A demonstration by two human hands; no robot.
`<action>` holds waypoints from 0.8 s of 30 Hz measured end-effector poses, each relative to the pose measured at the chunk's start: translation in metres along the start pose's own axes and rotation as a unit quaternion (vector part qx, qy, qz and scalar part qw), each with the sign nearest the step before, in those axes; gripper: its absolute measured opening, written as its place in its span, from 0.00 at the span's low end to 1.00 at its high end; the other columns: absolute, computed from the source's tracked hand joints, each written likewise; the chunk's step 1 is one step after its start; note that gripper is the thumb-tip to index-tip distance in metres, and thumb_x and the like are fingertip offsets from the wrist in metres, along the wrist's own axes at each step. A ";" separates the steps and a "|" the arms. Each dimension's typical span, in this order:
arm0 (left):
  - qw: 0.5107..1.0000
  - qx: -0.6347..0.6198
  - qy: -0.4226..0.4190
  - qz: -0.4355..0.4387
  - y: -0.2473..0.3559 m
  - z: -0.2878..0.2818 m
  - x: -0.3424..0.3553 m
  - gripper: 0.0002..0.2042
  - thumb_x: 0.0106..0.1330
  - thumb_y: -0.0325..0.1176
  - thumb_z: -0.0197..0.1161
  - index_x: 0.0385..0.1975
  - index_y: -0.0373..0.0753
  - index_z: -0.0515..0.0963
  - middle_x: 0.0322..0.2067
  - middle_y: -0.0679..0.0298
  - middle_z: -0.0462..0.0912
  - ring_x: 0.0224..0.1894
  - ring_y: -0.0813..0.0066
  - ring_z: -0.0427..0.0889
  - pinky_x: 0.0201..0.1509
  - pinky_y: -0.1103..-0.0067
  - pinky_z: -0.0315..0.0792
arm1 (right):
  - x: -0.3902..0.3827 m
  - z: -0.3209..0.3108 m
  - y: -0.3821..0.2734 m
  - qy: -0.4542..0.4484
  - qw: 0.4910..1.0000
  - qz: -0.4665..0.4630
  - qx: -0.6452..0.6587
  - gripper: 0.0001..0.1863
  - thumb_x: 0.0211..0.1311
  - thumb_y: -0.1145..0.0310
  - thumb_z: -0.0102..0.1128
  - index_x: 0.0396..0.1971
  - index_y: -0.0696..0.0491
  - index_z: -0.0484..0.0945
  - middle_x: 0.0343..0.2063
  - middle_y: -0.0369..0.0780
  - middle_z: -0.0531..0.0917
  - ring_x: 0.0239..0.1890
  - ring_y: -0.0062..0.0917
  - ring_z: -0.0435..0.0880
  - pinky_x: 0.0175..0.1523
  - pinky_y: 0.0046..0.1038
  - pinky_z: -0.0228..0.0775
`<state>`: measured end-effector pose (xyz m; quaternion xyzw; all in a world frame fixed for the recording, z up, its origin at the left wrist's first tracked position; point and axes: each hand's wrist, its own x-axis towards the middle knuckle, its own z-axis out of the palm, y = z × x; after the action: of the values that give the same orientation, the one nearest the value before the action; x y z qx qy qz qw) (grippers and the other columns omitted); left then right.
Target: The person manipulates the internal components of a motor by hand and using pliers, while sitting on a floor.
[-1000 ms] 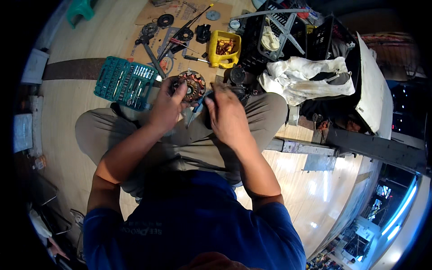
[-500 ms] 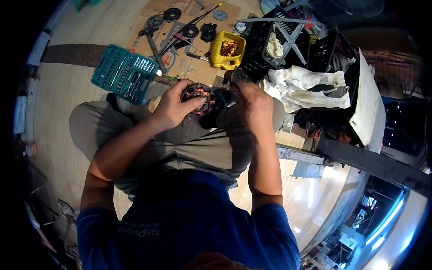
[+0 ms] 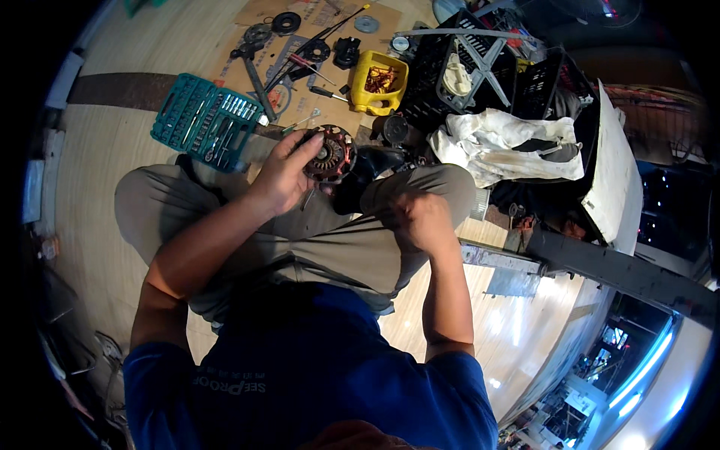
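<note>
My left hand (image 3: 287,174) grips a motor stator (image 3: 330,155), a round dark part with copper windings and a ring of slots. It is held over my lap, its face turned up toward me. Over my right thigh hovers my right hand (image 3: 424,222), its fingers curled in. Whether anything lies inside them is hidden. A dark round metal part (image 3: 392,129) rests just beyond my right knee, apart from both hands. Black shoe-like shapes (image 3: 367,169) show between the stator and my right knee.
Beyond my left knee lies an open green socket set (image 3: 204,124). A cardboard sheet (image 3: 225,71) carries dark round parts, screwdrivers and rods. A cut yellow jug (image 3: 379,82) holds copper-coloured pieces. At right are black crates (image 3: 450,67) and a white cloth (image 3: 510,142).
My right hand has let go of the dark round part and drawn back toward my thigh. My left hand has shifted its thumb up, turning the stator's slotted face more into view.
</note>
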<state>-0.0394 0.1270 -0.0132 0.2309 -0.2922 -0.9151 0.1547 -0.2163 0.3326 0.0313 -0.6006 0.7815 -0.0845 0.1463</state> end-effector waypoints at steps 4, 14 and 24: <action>0.998 -0.024 0.040 0.049 0.002 0.002 0.006 0.14 0.72 0.39 0.52 0.51 0.38 0.70 0.40 0.58 0.83 0.36 0.67 0.85 0.29 0.73 0.80 | 0.009 -0.001 0.008 0.012 1.000 0.025 0.002 0.06 0.56 0.67 0.62 0.25 0.54 0.80 0.23 0.47 0.80 0.27 0.45 0.79 0.32 0.41 0.71; 0.994 -0.102 -0.020 0.034 0.002 -0.005 0.004 0.16 0.75 0.41 0.46 0.54 0.38 0.68 0.42 0.56 0.82 0.39 0.62 0.85 0.33 0.70 0.80 | 0.026 -0.010 0.027 0.108 0.994 0.007 -0.023 0.04 0.53 0.71 0.62 0.24 0.54 0.79 0.21 0.47 0.79 0.25 0.44 0.79 0.29 0.39 0.70; 0.984 -0.162 -0.072 -0.008 0.005 -0.008 0.001 0.18 0.75 0.44 0.44 0.56 0.40 0.67 0.45 0.55 0.81 0.44 0.60 0.83 0.39 0.67 0.79 | 0.034 -0.019 0.030 0.106 0.993 -0.037 -0.028 0.09 0.52 0.73 0.60 0.34 0.50 0.83 0.22 0.44 0.81 0.27 0.42 0.81 0.30 0.38 0.72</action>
<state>-0.0360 0.1191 -0.0161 0.1385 -0.1490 -0.9657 0.1611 -0.2577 0.3068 0.0354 -0.6203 0.7722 -0.1310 0.0421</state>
